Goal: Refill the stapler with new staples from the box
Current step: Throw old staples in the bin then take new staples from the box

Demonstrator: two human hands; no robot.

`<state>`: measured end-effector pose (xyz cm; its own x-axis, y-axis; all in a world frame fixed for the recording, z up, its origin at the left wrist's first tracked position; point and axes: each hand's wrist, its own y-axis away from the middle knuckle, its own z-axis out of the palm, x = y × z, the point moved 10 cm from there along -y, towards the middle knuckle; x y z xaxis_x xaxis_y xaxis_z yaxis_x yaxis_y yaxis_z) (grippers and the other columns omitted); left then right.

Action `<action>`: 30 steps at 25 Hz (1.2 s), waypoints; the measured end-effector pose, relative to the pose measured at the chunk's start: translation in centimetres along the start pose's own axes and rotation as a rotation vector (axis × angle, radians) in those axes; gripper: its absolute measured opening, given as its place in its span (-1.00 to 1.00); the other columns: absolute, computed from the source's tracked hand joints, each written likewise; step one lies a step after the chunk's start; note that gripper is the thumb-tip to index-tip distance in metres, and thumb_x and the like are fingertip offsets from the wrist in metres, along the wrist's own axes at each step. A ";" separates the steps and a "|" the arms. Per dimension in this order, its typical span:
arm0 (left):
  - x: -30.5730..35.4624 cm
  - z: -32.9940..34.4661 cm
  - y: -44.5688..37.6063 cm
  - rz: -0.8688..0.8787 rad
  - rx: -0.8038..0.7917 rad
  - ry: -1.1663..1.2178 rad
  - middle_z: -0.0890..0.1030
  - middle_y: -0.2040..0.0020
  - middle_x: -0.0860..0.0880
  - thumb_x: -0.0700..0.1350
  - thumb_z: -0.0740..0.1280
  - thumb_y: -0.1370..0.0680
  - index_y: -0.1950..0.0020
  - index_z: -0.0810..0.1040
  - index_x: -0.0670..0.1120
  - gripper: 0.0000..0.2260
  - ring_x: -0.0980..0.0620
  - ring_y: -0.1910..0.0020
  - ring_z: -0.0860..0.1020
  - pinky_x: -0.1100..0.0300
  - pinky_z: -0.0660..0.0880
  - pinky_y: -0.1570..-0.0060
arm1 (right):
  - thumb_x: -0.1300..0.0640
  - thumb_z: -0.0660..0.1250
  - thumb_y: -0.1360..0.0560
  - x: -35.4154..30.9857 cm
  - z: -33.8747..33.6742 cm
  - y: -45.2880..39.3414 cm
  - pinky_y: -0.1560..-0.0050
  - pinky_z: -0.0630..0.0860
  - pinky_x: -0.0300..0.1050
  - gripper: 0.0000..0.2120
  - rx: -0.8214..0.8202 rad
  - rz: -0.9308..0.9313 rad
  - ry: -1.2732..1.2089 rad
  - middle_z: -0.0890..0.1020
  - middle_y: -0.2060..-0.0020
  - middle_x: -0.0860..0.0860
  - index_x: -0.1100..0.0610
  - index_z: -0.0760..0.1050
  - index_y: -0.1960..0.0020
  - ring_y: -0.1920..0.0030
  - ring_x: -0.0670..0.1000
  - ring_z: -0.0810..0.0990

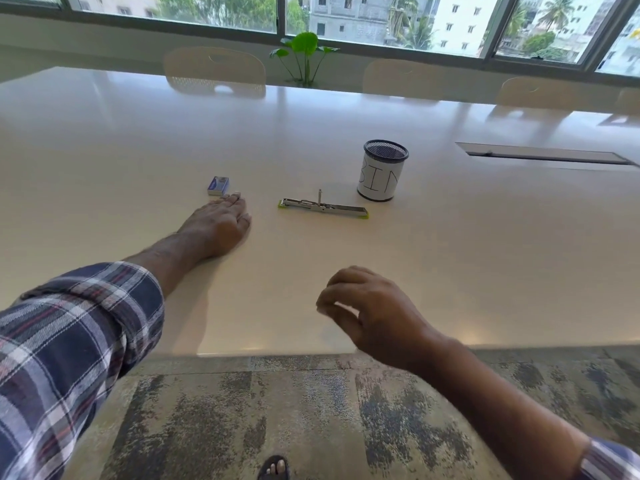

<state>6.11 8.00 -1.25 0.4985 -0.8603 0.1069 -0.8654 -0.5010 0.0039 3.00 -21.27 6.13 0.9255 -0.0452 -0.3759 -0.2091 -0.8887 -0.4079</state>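
Note:
A green and metal stapler (pixel 322 207) lies unfolded flat on the white table (pixel 450 254), its pusher rod sticking up at the middle. A small blue staple box (pixel 218 186) sits to its left. My left hand (pixel 218 225) rests palm down on the table, fingertips just short of the box, holding nothing. My right hand (pixel 363 306) hovers near the table's front edge, fingers loosely curled, with nothing seen in it.
A mesh cup labelled BIN (pixel 382 171) stands behind the stapler's right end. A cable slot (pixel 543 155) is set in the table at the right. Chairs and a green plant (pixel 304 57) line the far side under the windows.

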 end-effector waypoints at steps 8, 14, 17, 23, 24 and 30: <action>0.6 -0.3 0.4 0.022 0.008 0.003 0.05 -0.61 -0.08 0.07 -0.06 -0.65 -0.58 0.06 -0.14 -0.47 0.03 -0.58 0.03 0.12 -0.03 -0.53 | 0.24 0.46 -0.43 6.9 -9.9 -5.8 0.16 0.40 -0.19 -0.97 0.456 0.165 0.029 0.57 0.29 -0.07 0.16 0.68 0.16 0.20 -0.06 0.48; 0.8 -0.4 0.3 0.006 -0.005 -0.009 0.02 -0.62 -0.07 0.06 -0.07 -0.66 -0.58 0.03 -0.14 -0.47 0.04 -0.59 -0.01 0.13 -0.06 -0.54 | 0.18 0.39 -0.44 13.4 -14.0 -9.9 0.10 0.37 -0.17 -0.90 0.653 0.342 0.077 0.58 0.28 -0.05 0.10 0.69 0.13 0.12 0.07 0.53; 0.8 -0.3 0.1 -0.003 -0.013 -0.006 -0.01 -0.62 -0.06 0.07 -0.09 -0.65 -0.59 0.01 -0.13 -0.46 0.06 -0.59 -0.03 0.12 -0.07 -0.54 | 0.17 0.36 -0.44 17.5 -14.2 -11.9 0.06 0.41 -0.16 -0.86 0.694 0.457 0.091 0.66 0.23 0.03 0.10 0.70 0.11 0.06 0.14 0.57; 0.5 -0.2 0.3 -0.009 0.017 0.028 -0.02 -0.62 -0.02 0.09 -0.09 -0.65 -0.59 -0.01 -0.09 -0.46 0.09 -0.58 -0.05 0.14 -0.10 -0.54 | 0.09 0.31 -0.51 23.2 -13.2 -12.8 0.00 0.35 -0.15 -0.80 0.724 0.680 0.202 0.67 0.10 0.13 0.12 0.69 0.07 -0.11 0.19 0.46; 0.5 -0.2 0.2 -0.012 0.015 0.028 -0.03 -0.62 -0.01 0.09 -0.09 -0.64 -0.59 -0.02 -0.09 -0.46 0.10 -0.58 -0.06 0.15 -0.11 -0.54 | 0.09 0.30 -0.51 23.6 -13.1 -12.8 -0.04 0.37 -0.09 -0.80 0.714 0.702 0.238 0.66 0.09 0.13 0.13 0.69 0.08 -0.11 0.20 0.45; 0.6 0.0 0.1 -0.017 0.002 0.041 -0.10 -0.62 0.01 0.10 -0.11 -0.64 -0.60 -0.08 -0.06 -0.45 0.11 -0.58 -0.12 0.18 -0.20 -0.50 | 0.08 0.35 -0.45 24.5 -13.1 -13.0 -0.09 0.31 -0.01 -0.84 0.700 0.722 0.341 0.64 0.07 0.09 0.09 0.69 0.11 -0.12 0.20 0.44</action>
<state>6.36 7.41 -1.19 0.5103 -0.8473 0.1472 -0.8569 -0.5154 0.0039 32.55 -16.84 13.15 0.5261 -0.6795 -0.5114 -0.7791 -0.1440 -0.6101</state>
